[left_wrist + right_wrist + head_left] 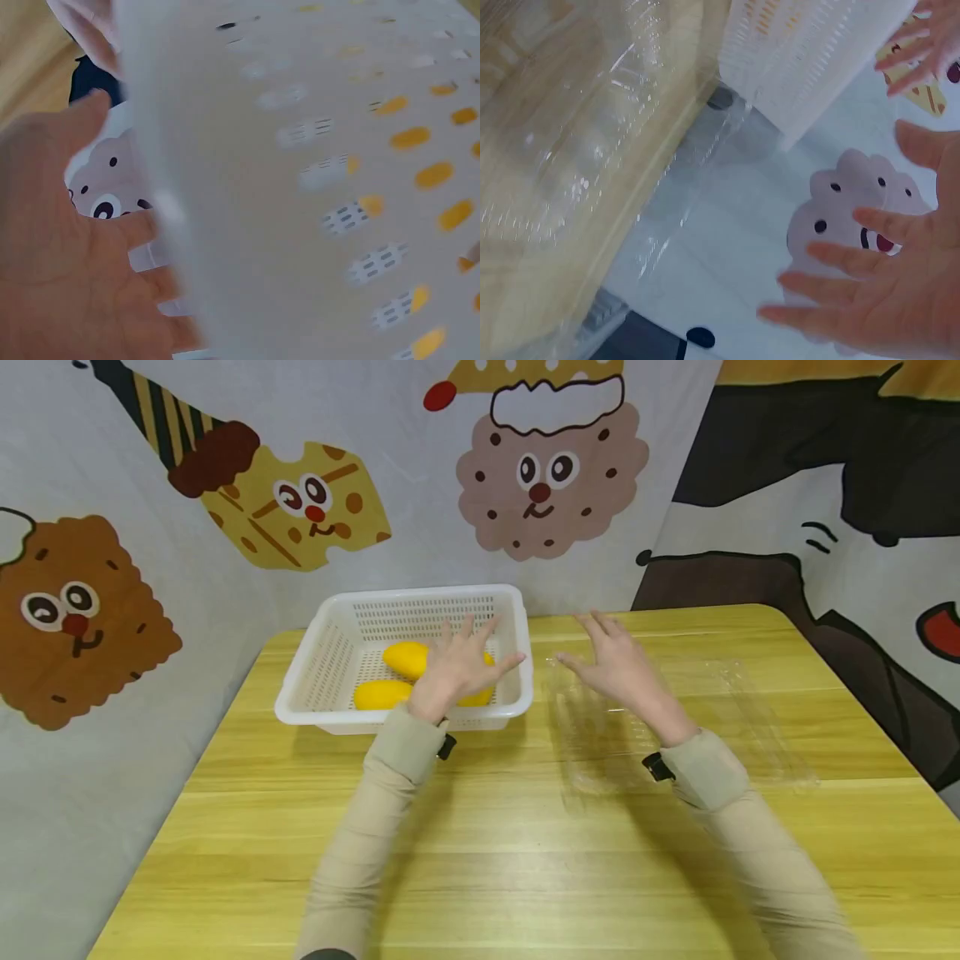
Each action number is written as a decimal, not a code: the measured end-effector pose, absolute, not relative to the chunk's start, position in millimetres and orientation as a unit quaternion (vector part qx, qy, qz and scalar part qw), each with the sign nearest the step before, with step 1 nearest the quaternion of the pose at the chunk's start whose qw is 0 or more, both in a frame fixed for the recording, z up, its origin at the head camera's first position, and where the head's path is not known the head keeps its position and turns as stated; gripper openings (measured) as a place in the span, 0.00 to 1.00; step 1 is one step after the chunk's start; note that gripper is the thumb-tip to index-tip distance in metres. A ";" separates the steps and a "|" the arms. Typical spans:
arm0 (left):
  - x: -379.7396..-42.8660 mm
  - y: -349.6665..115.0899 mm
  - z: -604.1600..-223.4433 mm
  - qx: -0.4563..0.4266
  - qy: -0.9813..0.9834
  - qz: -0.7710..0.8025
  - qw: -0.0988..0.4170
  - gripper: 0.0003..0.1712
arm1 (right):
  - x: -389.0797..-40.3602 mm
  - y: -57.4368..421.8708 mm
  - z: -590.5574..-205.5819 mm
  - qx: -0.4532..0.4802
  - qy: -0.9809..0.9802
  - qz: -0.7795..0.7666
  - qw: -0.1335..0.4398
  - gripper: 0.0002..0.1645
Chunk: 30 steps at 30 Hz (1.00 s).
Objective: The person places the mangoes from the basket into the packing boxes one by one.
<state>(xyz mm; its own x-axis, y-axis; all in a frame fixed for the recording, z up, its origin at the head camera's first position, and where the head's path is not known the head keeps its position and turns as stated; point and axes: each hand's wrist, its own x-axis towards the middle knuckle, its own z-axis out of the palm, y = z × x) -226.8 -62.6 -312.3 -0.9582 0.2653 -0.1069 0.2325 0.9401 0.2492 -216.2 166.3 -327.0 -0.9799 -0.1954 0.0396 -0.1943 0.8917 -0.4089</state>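
My left hand (459,664) is spread over the right part of a white plastic basket (307,672), fingers straight and holding nothing. Inside the basket lie several yellow mangoes (382,695), one partly hidden behind this hand. In the left wrist view, the palm (82,277) faces the camera beside the basket's pale rim, and yellow shows through the slots. My right hand (617,668) hovers with fingers spread above the left part of a clear plastic tray (705,718). The right wrist view shows its bare palm (900,277), with the clear tray (592,150) off to one side.
Both the basket and the clear tray are on a wooden table (495,860), basket at the back left, tray on the right. A cloth backdrop (420,510) with cartoon biscuits and cheese hangs right behind the table's far edge.
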 end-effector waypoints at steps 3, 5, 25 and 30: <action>-230.5 -64.6 -303.7 0.142 0.980 0.115 0.082 0.41 | -212.4 180.1 -321.4 -0.108 0.964 -0.243 0.000 0.38; -234.4 -66.6 -298.2 0.150 0.976 0.118 0.100 0.39 | -209.7 191.9 -318.4 -0.108 0.964 -0.244 0.007 0.35; -278.0 -68.8 -292.0 0.128 0.922 0.115 0.346 0.41 | -192.2 260.1 -354.1 -0.069 0.980 -0.136 0.131 0.40; -286.4 -61.7 -296.1 0.138 0.924 0.022 0.356 0.39 | -190.4 263.1 -361.3 -0.066 0.979 -0.133 0.140 0.41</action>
